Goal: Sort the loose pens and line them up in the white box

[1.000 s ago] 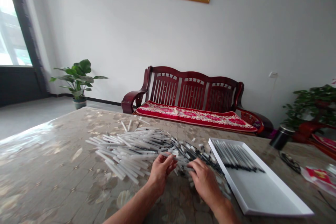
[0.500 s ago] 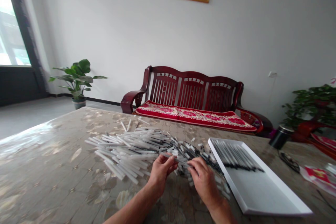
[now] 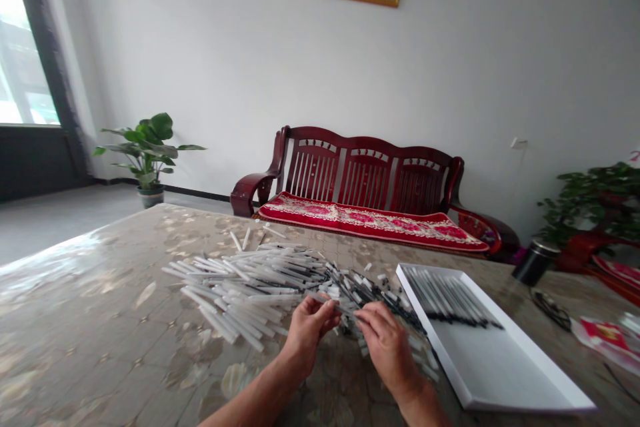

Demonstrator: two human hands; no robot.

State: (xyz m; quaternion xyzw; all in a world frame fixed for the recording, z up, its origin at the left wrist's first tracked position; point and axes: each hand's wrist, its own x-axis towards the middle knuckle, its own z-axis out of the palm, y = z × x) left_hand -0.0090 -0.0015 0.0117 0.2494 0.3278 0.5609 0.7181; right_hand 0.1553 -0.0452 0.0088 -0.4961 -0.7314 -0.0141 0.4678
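Observation:
A heap of white pen barrels [image 3: 245, 290] lies on the table, with dark refills and small white caps [image 3: 367, 290] mixed in to its right. My left hand [image 3: 309, 328] pinches one white pen barrel just in front of the heap. My right hand [image 3: 386, 341] is closed beside it, its fingertips meeting the barrel's end; what they hold is too small to name. Right of my hands sits a white tray [image 3: 495, 370] with a row of finished pens [image 3: 450, 297] at its far end.
The table has a patterned glossy top [image 3: 100, 320]. A black jar [image 3: 535, 261], a dark cord [image 3: 553, 310] and a red packet [image 3: 607, 337] lie at the far right. Behind stand a red wooden bench [image 3: 370, 200] and potted plants [image 3: 147, 153].
My right hand has drawn back from the pile toward my left hand, and both hands have come closer together around the barrel.

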